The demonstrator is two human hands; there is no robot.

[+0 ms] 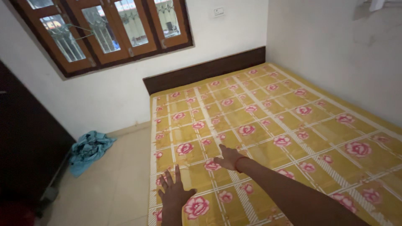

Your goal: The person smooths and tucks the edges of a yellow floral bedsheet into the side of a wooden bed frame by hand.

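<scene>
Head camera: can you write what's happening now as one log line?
left hand: open, flat on yellow flowered bed sheet | right hand: open, flat on sheet | floor: crumpled blue cloth

Smooth, faintly glossy printed cloth on the bed (pixel 268 121); behind it dark matt wood headboard (pixel 201 71) under varnished wooden window frames (pixel 125 46); beside it glossy floor tiles (pixel 113 180), crumpled blue cloth (pixel 88 150).
</scene>
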